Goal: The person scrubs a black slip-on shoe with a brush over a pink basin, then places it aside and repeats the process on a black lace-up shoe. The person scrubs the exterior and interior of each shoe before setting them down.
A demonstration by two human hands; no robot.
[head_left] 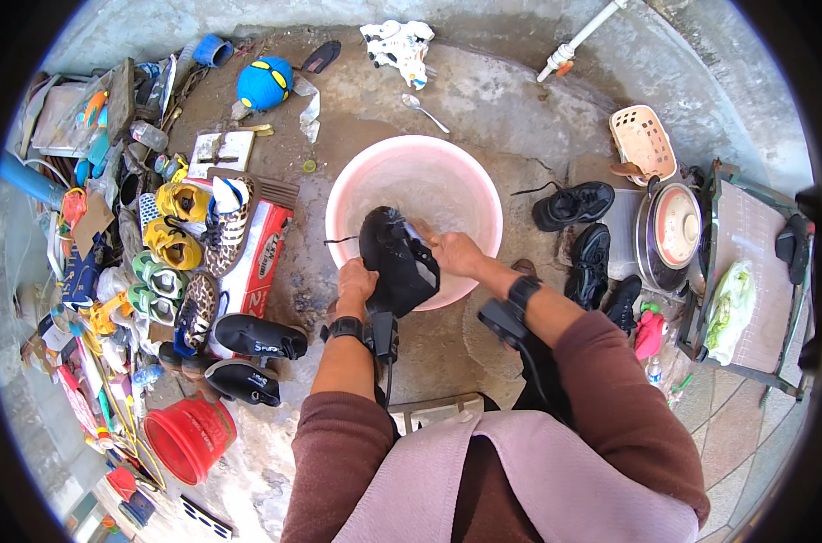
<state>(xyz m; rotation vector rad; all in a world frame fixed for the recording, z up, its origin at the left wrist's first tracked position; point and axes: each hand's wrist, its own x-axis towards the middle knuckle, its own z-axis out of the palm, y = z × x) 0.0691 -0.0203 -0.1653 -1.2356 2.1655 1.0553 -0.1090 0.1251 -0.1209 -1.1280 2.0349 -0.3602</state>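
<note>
A pink-rimmed basin [339,176] holding cloudy water stands on the ground in front of me. Over its near side a wet black shoe [395,271] is tilted, one lace hanging out to the left. My left hand [358,280] grips the shoe by its left edge. Closed around a small brush [417,232], my right hand [455,253] presses against the shoe's upper near the laces. Fingers hide most of the brush, and only a brownish part and a pale strip show.
Black shoes [574,205] lie right of the basin, by a lidded pot [676,223] and a peach basket [644,142]. On the left are yellow shoes [173,244], black slip-ons [260,336], a red bucket [190,439] and piled clutter. A spoon [425,112] lies beyond the basin.
</note>
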